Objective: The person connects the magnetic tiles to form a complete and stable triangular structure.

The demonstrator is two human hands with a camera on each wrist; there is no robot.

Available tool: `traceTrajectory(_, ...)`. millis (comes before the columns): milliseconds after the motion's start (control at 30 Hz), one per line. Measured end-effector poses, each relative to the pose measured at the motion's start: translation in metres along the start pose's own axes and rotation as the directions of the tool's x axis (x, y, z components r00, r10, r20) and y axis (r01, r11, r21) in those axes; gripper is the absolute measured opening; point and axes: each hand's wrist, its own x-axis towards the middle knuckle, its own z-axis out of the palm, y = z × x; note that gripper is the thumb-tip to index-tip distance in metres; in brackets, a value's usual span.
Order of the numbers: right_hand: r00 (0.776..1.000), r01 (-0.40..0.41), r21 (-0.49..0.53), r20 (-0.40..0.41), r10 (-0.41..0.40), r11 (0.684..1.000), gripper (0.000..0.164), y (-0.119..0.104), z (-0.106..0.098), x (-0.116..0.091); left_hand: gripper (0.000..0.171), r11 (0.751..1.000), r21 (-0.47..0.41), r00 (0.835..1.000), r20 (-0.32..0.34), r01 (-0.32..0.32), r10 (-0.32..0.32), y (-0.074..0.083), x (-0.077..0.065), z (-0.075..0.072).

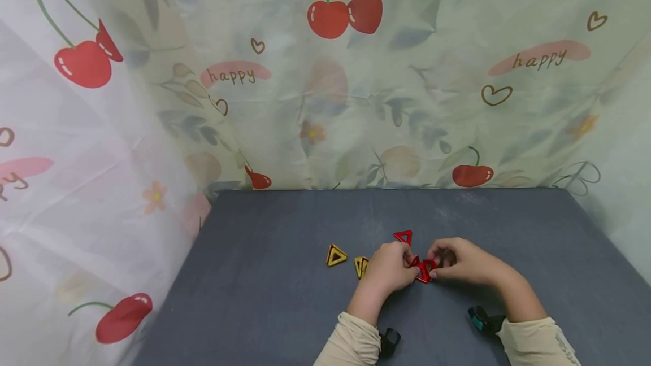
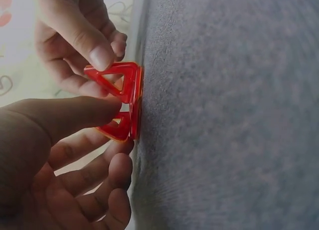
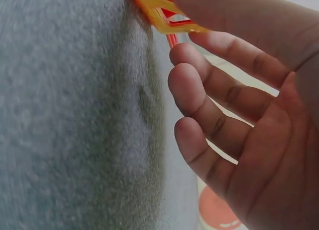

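Note:
Several hollow red triangular tiles, which look like magnetic building tiles, meet between the two hands at the middle right of the table. One tile [image 2: 134, 121] lies low against the tabletop. My left hand [image 1: 389, 267] pinches a second red tile [image 2: 119, 135] between thumb and fingers, standing up from the low one. Opposite it, my right hand [image 1: 468, 261] pinches another raised red tile [image 2: 131, 81] at its upper corner. Its edge [image 3: 164, 24] looks orange-yellow in the right wrist view, where the other fingers curve loosely. The fingers partly hide how the tiles join.
A separate red triangle [image 1: 402, 233] lies just beyond the left hand. To the left are a yellow triangle [image 1: 330, 259] and more yellow tile [image 1: 358, 268], partly covered by the left hand. The dark grey table [image 1: 274, 304] meets a cherry-print curtain [image 1: 356, 117] behind.

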Motion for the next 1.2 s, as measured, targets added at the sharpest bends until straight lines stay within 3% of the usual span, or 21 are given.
traceTrajectory(567,0.999,0.04,0.014,-0.016,-0.04,0.999,0.017,-0.0074,0.0039,0.0024,0.007,0.997,-0.029,0.995,0.074,-0.07,0.072,-0.0029,0.0009,-0.0015)
traceTrajectory(1200,0.999,0.03,0.057,0.024,-0.032,0.998,0.019,-0.002,0.0039,0.0028,0.008,0.996,-0.02,0.996,0.001,-0.089,0.089,-0.0038,0.0017,-0.0011)
